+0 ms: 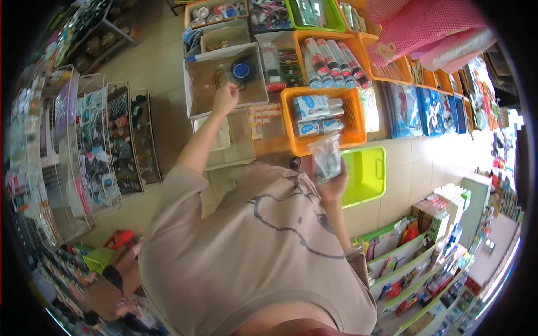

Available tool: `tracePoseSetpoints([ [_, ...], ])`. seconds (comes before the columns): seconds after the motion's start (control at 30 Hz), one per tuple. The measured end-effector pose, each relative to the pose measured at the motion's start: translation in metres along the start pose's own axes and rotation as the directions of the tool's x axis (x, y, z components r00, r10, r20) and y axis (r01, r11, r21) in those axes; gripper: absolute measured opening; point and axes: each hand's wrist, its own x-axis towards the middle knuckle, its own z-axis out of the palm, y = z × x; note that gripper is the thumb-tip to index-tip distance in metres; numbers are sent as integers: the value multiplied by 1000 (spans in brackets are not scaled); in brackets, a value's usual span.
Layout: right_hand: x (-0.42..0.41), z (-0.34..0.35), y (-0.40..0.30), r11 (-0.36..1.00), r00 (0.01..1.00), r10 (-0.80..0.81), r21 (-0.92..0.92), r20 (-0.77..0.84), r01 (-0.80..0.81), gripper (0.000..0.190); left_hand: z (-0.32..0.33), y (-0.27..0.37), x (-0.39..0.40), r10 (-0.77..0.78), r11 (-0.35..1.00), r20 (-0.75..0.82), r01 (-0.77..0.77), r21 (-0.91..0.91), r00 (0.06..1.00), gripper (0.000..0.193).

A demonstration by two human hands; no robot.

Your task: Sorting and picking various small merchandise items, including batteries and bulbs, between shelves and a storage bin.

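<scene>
My left hand [227,98] is inside an open cardboard box [201,86], its fingers bent together near a thin black cord. Beside the fingertips lies a dark round item with a blue disc on top [241,70]; whether the fingers pinch its cord cannot be made out. My right hand [335,181] grips a clear plastic bag [324,157] close to my shirt. Something greyish-green shows through the plastic, too blurred to name. An orange plastic basket [358,122] with blue-and-white packs [312,107] stands just beyond that bag.
A lime-green plastic bin [365,174] sits right of my right hand. Farther back, another orange basket holds several wrapped rolls [334,56]. Pink checked fabric [420,29] hangs at upper right. Wire racks of goods [98,143] line the left; stocked shelves [414,269] stand lower right.
</scene>
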Motion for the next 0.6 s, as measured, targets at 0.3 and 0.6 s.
tracePoseSetpoints([
  [0.3,-60,-28,34,944,944,-330,6,-1,330,39,51,-62,100,-88,938,171,24,347,981,45],
  [0.6,-89,-39,62,810,830,-550,182,-95,558,36,63,-33,124,-321,864,70,261,431,945,53],
])
